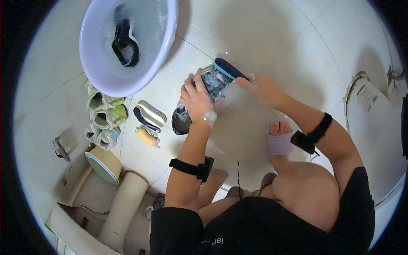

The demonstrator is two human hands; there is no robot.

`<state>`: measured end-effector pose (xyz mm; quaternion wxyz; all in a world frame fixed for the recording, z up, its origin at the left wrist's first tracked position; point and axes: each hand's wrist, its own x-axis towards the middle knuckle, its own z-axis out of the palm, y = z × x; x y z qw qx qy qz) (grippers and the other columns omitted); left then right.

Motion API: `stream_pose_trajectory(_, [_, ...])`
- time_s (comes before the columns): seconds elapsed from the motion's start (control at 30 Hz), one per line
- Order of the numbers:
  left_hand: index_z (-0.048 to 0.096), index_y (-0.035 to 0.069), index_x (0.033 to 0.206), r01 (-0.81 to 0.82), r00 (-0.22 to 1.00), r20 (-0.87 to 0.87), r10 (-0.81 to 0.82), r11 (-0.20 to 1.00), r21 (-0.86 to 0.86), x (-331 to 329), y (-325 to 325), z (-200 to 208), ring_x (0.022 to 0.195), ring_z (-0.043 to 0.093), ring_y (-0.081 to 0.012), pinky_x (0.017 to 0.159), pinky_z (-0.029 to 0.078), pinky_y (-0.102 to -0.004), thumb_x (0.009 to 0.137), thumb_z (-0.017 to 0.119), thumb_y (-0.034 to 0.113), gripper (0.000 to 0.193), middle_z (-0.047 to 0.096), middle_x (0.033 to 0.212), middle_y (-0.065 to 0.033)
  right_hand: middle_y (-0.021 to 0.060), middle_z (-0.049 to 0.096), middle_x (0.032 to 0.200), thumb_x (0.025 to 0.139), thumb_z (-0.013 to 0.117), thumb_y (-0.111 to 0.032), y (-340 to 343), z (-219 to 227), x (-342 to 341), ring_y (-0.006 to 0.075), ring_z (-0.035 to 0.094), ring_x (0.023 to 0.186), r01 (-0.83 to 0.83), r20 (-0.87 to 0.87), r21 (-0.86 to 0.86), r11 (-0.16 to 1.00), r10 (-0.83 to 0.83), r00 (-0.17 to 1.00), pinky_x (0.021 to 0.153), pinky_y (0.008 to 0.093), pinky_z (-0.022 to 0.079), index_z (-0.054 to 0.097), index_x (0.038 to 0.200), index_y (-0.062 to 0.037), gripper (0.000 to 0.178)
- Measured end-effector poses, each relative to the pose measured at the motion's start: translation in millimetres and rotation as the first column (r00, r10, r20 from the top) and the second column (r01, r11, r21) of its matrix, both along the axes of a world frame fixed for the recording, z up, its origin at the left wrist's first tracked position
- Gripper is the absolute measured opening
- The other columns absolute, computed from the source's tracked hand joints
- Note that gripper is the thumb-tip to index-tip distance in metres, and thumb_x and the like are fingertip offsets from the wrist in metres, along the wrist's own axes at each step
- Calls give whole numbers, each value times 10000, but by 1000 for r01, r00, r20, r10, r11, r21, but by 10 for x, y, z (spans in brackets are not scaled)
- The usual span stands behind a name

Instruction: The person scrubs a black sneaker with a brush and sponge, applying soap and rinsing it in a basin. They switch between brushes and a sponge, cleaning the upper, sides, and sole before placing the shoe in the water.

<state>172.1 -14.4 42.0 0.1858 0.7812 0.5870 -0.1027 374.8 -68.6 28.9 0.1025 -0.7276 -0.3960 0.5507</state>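
Note:
My left hand (196, 100) grips a dark shoe (182, 121) over its middle, holding it low above or against the tiled floor; I cannot tell which. White suds cover the shoe's toe end and wet my wrist. From the right, my right hand (259, 90) is closed on the handle of a scrubbing brush (225, 69) with a dark blue back and light blue rim. Its bristles press on the sudsy toe part. Beside the shoe lie a second brush (150, 115), white and navy with grey bristles, and a yellow bar of soap (146, 137).
A lavender basin (87, 55) of cloudy water stands at the far left, with a dark shoe (125, 44) in it. Several pale shoes (102, 117) are lined up below it. A small yellow tub (102, 163) and a thick white pipe (123, 208) sit lower left; a toilet (374, 110) stands right.

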Motion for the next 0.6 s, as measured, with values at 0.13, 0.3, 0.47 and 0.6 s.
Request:
stream_pose_trajectory(0.13, [266, 166, 1391, 23, 1000, 16, -24, 999, 22, -13, -5, 4, 1191, 347, -366, 978, 316, -478, 525, 842, 232, 1042, 354, 1314, -140, 233, 599, 638, 851, 376, -658, -10, 13, 2, 351, 629, 671, 66, 9, -131, 989, -66, 998, 651, 462, 473, 608, 675, 45, 761])
stream_pose_trajectory(0.3, [312, 174, 1373, 2, 1000, -5, -2, 1000, 26, -20, -16, -27, 1176, 382, -351, 979, 322, -468, 555, 826, 208, 966, 369, 1304, -115, 177, 555, 511, 858, 372, -658, -30, -4, -3, 306, 604, 526, -60, 83, 61, 996, 55, 995, 564, 438, 469, 592, 597, 33, 771])
stream_pose_trajectory(0.47, [307, 199, 1368, 26, 1000, 2, -26, 994, 107, -40, -14, -48, 1167, 390, -351, 972, 316, -474, 483, 858, 271, 1044, 396, 1275, -139, 226, 589, 592, 841, 381, -678, -61, -14, 0, 355, 617, 584, 21, 27, -120, 993, -18, 999, 590, 462, 467, 603, 622, 63, 805])
stream_pose_trajectory(0.6, [353, 190, 1326, -3, 999, 48, 0, 998, 61, -31, 0, -60, 1158, 409, -341, 969, 318, -472, 483, 828, 250, 970, 423, 1261, -128, 275, 603, 680, 839, 403, -669, -42, -47, 61, 399, 620, 663, -57, 80, -8, 998, 57, 995, 628, 479, 467, 606, 671, 85, 799])
